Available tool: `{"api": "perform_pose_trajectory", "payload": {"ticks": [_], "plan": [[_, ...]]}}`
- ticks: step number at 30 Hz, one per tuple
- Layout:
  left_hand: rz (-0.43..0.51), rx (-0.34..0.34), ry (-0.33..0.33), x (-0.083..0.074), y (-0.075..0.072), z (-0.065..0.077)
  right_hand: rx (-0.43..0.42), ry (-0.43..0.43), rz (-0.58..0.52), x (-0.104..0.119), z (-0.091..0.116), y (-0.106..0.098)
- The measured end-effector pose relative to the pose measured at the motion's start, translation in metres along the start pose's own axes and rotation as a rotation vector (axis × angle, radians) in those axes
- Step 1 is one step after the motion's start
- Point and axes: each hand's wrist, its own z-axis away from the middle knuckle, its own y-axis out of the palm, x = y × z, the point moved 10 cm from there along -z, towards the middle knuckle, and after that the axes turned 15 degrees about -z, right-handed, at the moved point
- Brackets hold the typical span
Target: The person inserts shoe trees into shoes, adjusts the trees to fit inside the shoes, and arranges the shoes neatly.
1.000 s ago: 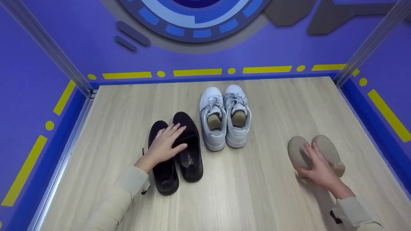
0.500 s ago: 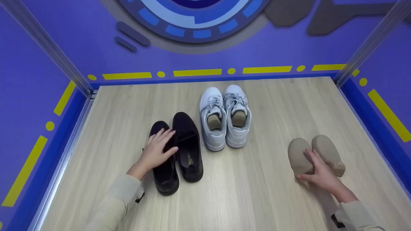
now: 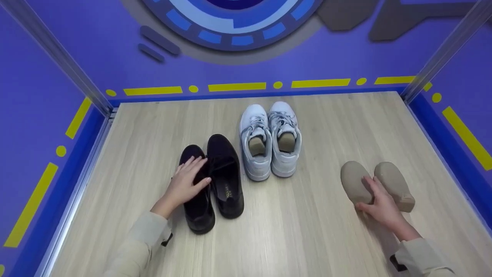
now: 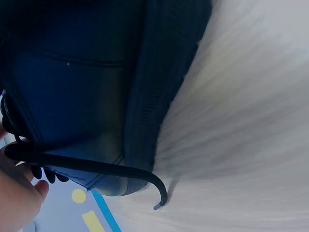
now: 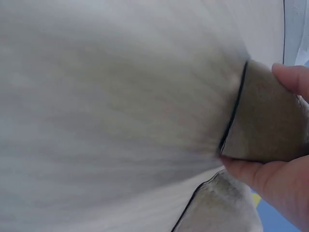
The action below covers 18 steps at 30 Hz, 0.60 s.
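Note:
In the head view, my left hand [image 3: 184, 184] rests over the left black shoe [image 3: 200, 221], fingers fairly straight and spread. The right black shoe [image 3: 230, 204] stands beside it. The left wrist view has a dark shoe [image 4: 82, 96] close up, a loose lace [image 4: 96, 166] hanging off it and fingertips at the left edge. My right hand [image 3: 384, 207] grips the left beige shoe [image 3: 354, 181], thumb on one side and fingers on the other, as the right wrist view confirms. Just right of it, the other beige shoe [image 3: 393, 181] stands apart.
A pair of white lace-up sneakers [image 3: 257, 161] stands in the middle, close to the right black shoe. Pale wood-grain flooring [image 3: 319, 231] lies between the pairs. Blue-purple panels [image 3: 326, 61] with yellow marks enclose the back and sides.
My left hand has drawn back left, off the right black shoe and onto the left one. My right hand has shifted the left beige shoe slightly left, widening the gap between the beige pair.

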Motion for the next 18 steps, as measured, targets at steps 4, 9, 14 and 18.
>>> {"api": "perform_pose_trajectory", "payload": {"ticks": [4, 9, 14, 18], "plan": [[0.016, 0.0, -0.02, 0.004, -0.002, 0.003, -0.007, -0.01, 0.022, 0.007, -0.001, 0.001], [0.04, 0.005, -0.045, 0.011, -0.003, 0.007, -0.022, -0.044, 0.054, 0.019, -0.004, 0.002], [0.059, 0.01, -0.053, 0.014, -0.003, 0.011, -0.067, -0.096, 0.049, 0.031, -0.008, 0.0], [0.066, 0.016, -0.053, 0.015, -0.003, 0.013, -0.105, -0.124, 0.027, 0.041, -0.01, -0.002]]}}
